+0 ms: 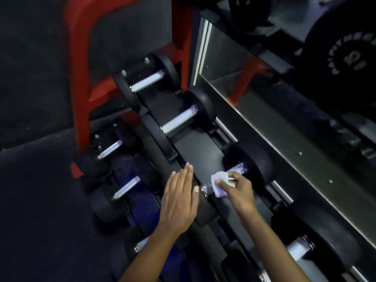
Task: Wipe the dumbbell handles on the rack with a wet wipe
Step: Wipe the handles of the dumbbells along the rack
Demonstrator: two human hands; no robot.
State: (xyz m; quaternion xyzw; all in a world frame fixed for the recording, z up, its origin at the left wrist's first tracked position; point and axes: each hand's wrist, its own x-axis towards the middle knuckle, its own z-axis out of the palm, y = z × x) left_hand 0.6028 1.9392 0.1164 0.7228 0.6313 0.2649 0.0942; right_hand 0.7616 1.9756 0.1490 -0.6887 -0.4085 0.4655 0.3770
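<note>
From the head camera, the right hand [238, 190] pinches a folded wet wipe [218, 183] between thumb and fingertips and presses it onto the metal handle [237, 169] of the third dumbbell on the upper shelf of the red rack [79, 78]. The wipe sits about midway along that handle, with bare metal showing just beyond the hand toward the far weight head [254, 167] and a short stretch on the near side. The left hand [180, 198] lies flat with straight fingers on the near head of the same dumbbell, just beside the right hand, holding nothing.

The step in hand appears to be wiping this handle. To do it well, the wipe should wrap round the bar rather than only ride on top, and travel its whole length from collar to collar while the left hand steadies the weight against rolling. Two more handles [148, 81] beyond the hands, one nearer the person and several on the lower shelf [110, 149] would likely need the same.
</note>
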